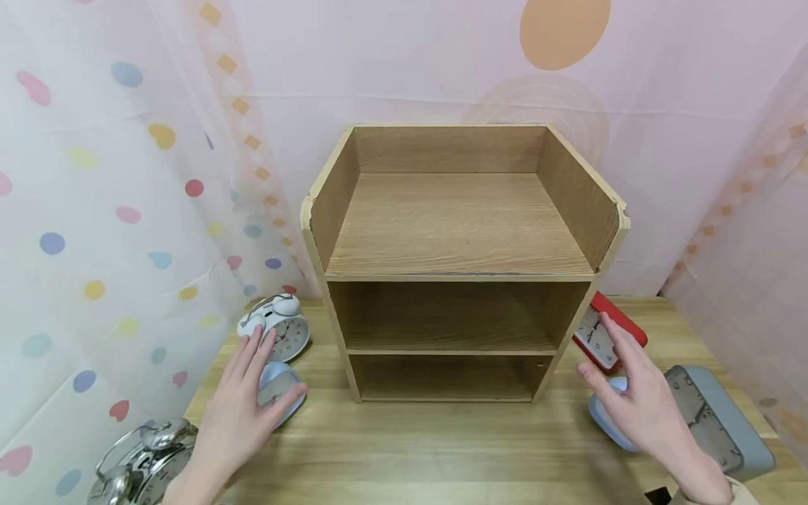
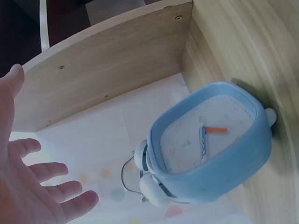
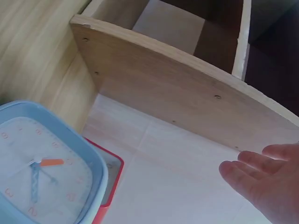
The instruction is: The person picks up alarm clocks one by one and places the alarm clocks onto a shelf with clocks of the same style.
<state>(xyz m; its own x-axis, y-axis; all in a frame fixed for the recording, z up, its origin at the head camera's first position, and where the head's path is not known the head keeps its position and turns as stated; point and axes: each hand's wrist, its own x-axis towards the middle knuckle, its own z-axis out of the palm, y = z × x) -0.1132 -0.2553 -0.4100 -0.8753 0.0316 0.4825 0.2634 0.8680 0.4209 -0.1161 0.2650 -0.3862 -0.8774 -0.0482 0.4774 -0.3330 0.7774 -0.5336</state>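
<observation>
My left hand hovers with spread fingers over a light-blue alarm clock and holds nothing. In the left wrist view this clock shows white bells, a wire handle and an orange hour hand. Just behind it stands a white twin-bell alarm clock. My right hand, also holding nothing, is raised above another light-blue clock, mostly hidden by the hand. The right wrist view shows that clock's pale dial. A red clock leans beyond the right fingertips, and a grey-blue clock lies beside the wrist.
Between the hands, a wooden shelf unit stands against the curtain, with an open top tray and two bare compartments. A silver twin-bell alarm clock is at the front left. Patterned curtains enclose the wooden table.
</observation>
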